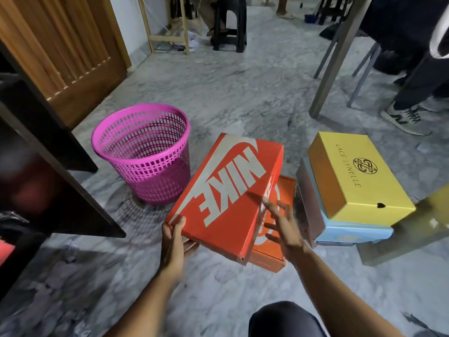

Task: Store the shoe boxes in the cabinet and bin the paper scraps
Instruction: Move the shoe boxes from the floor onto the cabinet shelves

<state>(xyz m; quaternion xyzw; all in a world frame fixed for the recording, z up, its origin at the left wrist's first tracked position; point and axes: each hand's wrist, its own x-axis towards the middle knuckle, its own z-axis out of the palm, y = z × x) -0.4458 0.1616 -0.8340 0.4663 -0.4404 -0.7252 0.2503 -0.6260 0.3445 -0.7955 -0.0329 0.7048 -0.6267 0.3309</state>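
An orange shoe box with big white lettering is tilted up off the marble floor. My left hand grips its near left corner, thumb on the lid. My right hand is spread open against the box's right side, fingers apart. Under it lies a second orange box. To the right, a yellow shoe box is stacked on a light blue box. A pink mesh bin stands on the left. The dark cabinet is at the far left with its door open.
Grey paper scraps lie on the floor at the near left. Another yellowish box sits at the right edge. Metal table legs, a black stool and another person's sneaker are beyond. My knee is at the bottom.
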